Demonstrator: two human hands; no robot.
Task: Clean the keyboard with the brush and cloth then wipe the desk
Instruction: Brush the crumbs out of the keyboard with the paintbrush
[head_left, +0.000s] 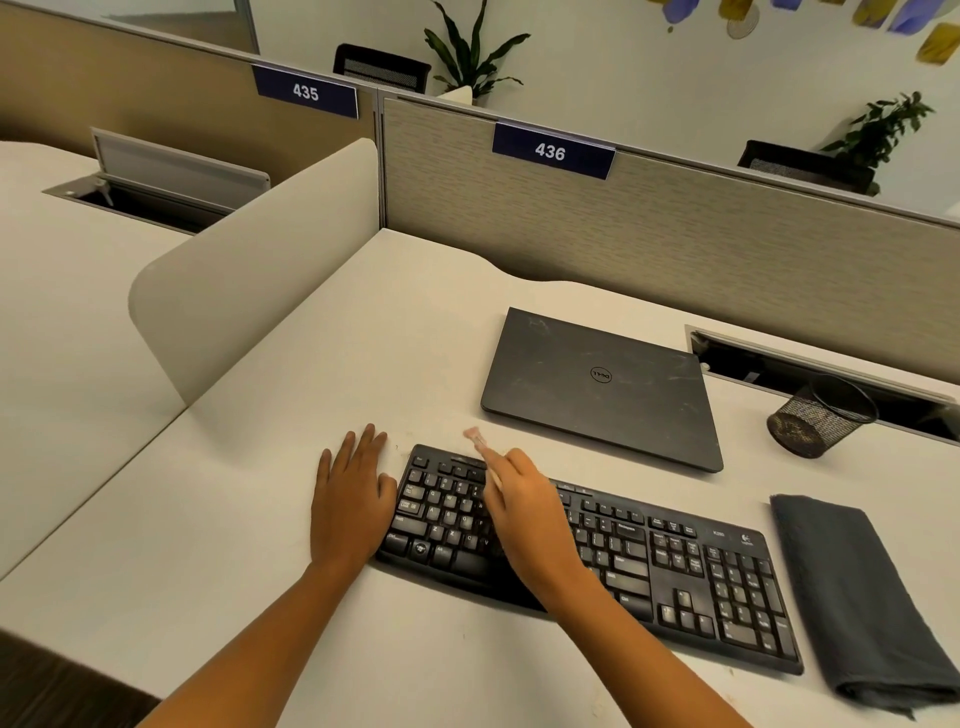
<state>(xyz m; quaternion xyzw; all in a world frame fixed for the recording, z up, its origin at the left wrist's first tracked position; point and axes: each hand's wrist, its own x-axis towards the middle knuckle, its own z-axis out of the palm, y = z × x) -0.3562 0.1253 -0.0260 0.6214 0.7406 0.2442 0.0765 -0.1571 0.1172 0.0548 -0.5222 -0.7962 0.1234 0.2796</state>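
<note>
A black keyboard (675, 566) lies at an angle on the white desk (363, 338). My right hand (524, 512) hovers over the keyboard's left half, shut on a small pale brush (477, 439) whose blurred tip sticks out past the keyboard's far left corner. My left hand (350, 493) lies flat on the desk with fingers apart, its thumb touching the keyboard's left end. A folded dark grey cloth (862, 597) rests on the desk just right of the keyboard.
A closed dark laptop (602, 384) lies behind the keyboard. A black mesh pen cup (821, 415) stands at the right near an open cable slot (831, 369). Partition panels (675, 244) border the desk at the back, and a curved divider (249, 275) stands at the left.
</note>
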